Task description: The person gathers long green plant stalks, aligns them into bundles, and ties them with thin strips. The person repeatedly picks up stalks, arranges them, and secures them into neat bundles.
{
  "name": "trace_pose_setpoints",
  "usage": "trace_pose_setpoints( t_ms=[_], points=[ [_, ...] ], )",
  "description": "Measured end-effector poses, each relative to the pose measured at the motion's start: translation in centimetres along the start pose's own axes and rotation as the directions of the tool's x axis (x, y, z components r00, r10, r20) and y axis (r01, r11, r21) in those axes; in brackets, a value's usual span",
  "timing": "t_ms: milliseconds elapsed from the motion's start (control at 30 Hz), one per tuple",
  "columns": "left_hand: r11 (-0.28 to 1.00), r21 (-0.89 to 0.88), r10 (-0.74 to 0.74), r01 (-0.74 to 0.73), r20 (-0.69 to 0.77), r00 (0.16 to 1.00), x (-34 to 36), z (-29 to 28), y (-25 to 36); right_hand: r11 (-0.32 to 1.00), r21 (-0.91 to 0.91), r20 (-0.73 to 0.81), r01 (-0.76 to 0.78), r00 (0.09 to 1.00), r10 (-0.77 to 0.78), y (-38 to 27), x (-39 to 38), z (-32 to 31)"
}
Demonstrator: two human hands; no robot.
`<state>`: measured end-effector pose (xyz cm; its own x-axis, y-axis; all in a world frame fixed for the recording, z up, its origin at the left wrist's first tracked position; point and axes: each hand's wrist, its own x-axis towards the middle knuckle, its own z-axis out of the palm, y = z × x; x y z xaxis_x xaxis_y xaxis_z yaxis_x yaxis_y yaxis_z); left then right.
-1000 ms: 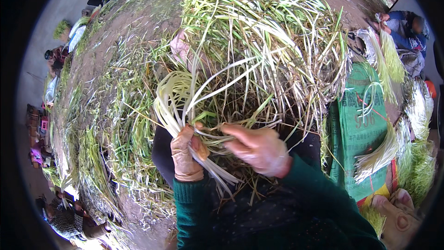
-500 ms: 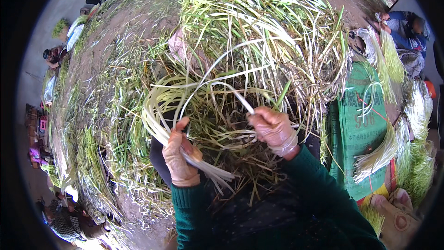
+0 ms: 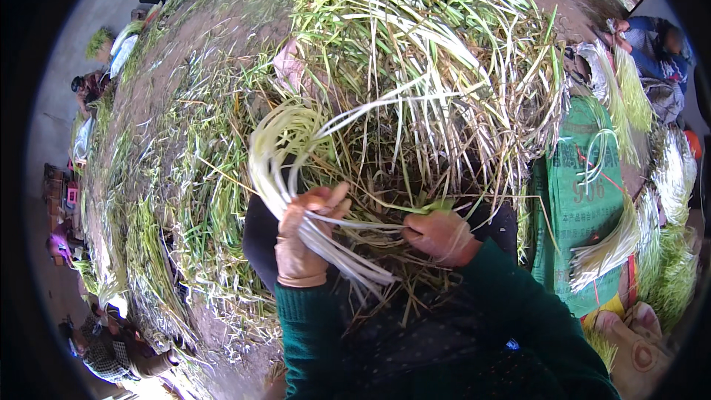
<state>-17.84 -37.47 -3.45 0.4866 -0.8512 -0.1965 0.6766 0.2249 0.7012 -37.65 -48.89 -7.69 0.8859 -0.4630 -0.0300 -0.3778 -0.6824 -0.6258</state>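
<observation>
My left hand (image 3: 302,243), in a thin clear glove, is closed round a bundle of long pale stalks (image 3: 268,170) that look like blanched garlic chives. Their leafy ends curl up and over, while the white ends stick out below my fist toward the right. My right hand (image 3: 443,237), gloved too, is pinched on a limp green leaf (image 3: 433,207) to the right of the bundle. A thin pale strand (image 3: 359,224) stretches between both hands. Beyond them lies a big heap of the same stalks (image 3: 422,37), green at the far end and whitish nearer me.
Trimmed leaves and straw (image 3: 211,148) cover the ground on the left. On the right lies a green woven sack (image 3: 574,215) with a small pale bunch (image 3: 603,252) on it; more bunches (image 3: 670,185) lie beyond. A co-worker (image 3: 655,52) sits at right; others sit along the left.
My right hand has moved slightly down and no longer grips the long white stalk there. The bundle in my left hand has swung upright, and my left hand has shifted a little right.
</observation>
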Motion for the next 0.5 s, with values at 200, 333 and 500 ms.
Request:
trace_pose_setpoints(
  t_ms=[200,333,500],
  points=[
    [0.962,-0.164,0.236,-0.219,0.086,0.968,1.3,-2.0,3.9,0.927,0.354,0.104,-0.121,0.991,0.089,3.1,-1.8,0.0],
    [0.973,-0.095,0.226,-0.211,0.191,0.955,1.3,0.4,4.1,0.91,0.358,0.094,-0.207,0.978,0.186,0.8,-1.6,-1.9],
    [0.993,-0.072,0.1,-0.091,0.131,0.986,0.7,1.4,1.1,0.82,0.555,-0.292,0.138,0.956,0.036,-3.6,0.4,-3.2]
  ],
)
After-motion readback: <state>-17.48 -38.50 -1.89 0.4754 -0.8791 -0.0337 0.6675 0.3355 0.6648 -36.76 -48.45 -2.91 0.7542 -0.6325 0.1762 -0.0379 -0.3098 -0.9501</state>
